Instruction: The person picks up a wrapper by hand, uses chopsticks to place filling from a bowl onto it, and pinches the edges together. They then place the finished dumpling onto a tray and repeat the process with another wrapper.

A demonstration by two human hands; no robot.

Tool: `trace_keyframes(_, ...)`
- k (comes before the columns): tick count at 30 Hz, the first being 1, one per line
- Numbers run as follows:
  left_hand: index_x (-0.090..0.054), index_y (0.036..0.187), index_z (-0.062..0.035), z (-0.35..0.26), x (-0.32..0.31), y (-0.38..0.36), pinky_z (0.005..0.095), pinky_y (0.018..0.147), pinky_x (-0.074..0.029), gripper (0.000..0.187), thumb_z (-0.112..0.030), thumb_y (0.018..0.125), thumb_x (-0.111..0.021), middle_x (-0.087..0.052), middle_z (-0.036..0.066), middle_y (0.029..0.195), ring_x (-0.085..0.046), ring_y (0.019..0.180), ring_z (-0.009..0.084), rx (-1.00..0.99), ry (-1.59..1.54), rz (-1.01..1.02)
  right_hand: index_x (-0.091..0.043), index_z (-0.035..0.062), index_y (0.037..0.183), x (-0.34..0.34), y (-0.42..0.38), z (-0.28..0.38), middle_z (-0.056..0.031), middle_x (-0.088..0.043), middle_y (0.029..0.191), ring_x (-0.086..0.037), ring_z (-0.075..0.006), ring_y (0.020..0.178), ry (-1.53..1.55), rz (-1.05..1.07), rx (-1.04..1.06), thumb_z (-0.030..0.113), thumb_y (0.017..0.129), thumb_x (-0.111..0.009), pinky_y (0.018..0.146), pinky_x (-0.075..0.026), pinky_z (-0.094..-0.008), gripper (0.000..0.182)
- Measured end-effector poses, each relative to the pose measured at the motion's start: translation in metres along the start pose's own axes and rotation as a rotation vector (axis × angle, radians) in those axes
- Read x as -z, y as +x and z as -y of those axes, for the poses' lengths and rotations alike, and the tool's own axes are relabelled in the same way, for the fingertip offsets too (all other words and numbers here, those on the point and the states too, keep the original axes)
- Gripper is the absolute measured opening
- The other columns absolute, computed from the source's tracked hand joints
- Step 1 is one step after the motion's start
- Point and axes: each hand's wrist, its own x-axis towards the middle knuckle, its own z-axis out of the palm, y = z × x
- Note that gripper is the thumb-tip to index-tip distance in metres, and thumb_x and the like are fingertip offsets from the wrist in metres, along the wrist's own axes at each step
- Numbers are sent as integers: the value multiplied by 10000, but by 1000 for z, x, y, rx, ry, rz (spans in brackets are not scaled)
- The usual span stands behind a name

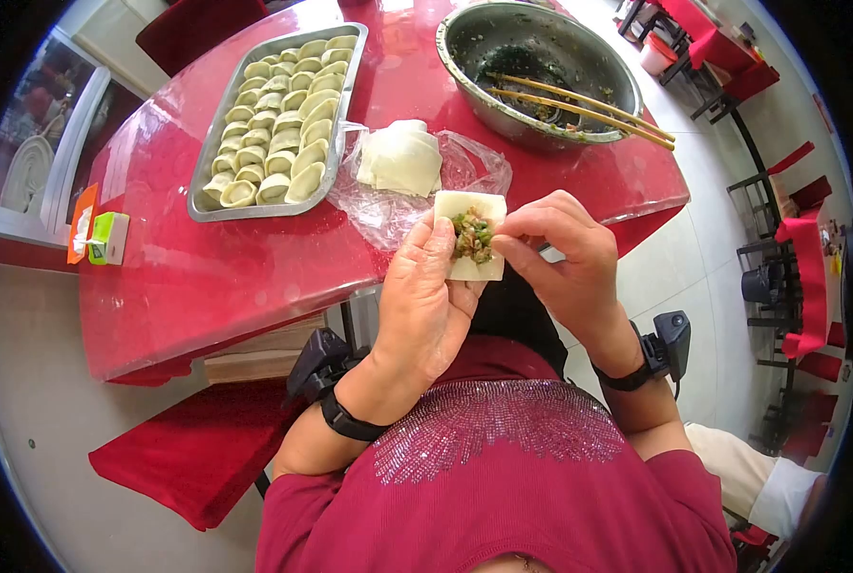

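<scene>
Wrapper (467, 202) topped with filling (472, 241), held up near the desk (245, 286) edge.
The left hand (424, 296) grips its left side; the right hand's (568, 258) fingertips touch the right edge, whether pinching I cannot tell. Beyond sit stacked wrappers (400, 160), a tray (264, 212) of dumplings (275, 129) and a bowl (466, 72) with chopsticks (627, 118).

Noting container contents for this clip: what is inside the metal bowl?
Food scraps cling inside the metal bowl. Two chopsticks rest partly inside; what lies directly under them is covered.
</scene>
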Motion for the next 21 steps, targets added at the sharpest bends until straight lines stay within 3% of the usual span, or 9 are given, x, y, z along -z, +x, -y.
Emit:
trace_keyframes(3, -424, 1133, -10, 2, 2, 0, 311, 845, -459, 276, -188, 928, -370, -523, 103, 1073, -532, 978, 174, -11, -25, -14, -601, 47, 742, 5, -1, 0, -69, -589, 728, -555, -220, 647, 51, 13, 45, 18, 655, -670, 587, -452, -299, 115)
trace_keyframes(5, -433, 1135, 3, 3, 3, 0, 330, 854, -460, 292, -191, 924, -379, -532, 118, 1082, -534, 994, 196, -21, -50, -17, -597, 37, 754, 4, -3, -1, -86, -592, 743, -566, -227, 672, 17, 60, 210, -1, 649, -664, 598, -465, -306, 131)
trace_keyframes(12, -380, 1160, -23, 1, -5, -6, 304, 855, -443, 280, -186, 935, -347, -513, 135, 1076, -524, 983, 191, 29, -59, 32, -596, 37, 801, 6, -9, -5, -81, -561, 771, -557, -240, 690, -14, 63, 293, 7, 614, -687, 593, -466, -308, 210)
trace_keyframes(15, -377, 1162, -12, -2, -5, -6, 306, 853, -445, 285, -180, 934, -343, -517, 144, 1070, -532, 972, 199, 39, -43, 17, -601, 55, 816, 10, -8, -5, -55, -535, 779, -539, -215, 681, -55, 93, 341, 48, 602, -695, 587, -452, -306, 234)
trace_keyframes(18, -386, 1154, -2, -3, -4, -8, 306, 851, -447, 285, -177, 935, -337, -522, 148, 1069, -537, 966, 203, 50, -19, 15, -612, 90, 814, 11, -8, -6, -14, -525, 803, -518, -153, 679, -220, 150, 574, 140, 603, -668, 591, -421, -293, 224)
trace_keyframes(21, -405, 1141, 3, 0, -5, -8, 305, 851, -447, 285, -182, 935, -337, -528, 149, 1062, -539, 969, 205, 54, -27, 13, -610, 86, 844, 12, -9, -7, -7, -525, 808, -519, -155, 681, -316, 152, 646, 125, 606, -642, 595, -420, -291, 242)
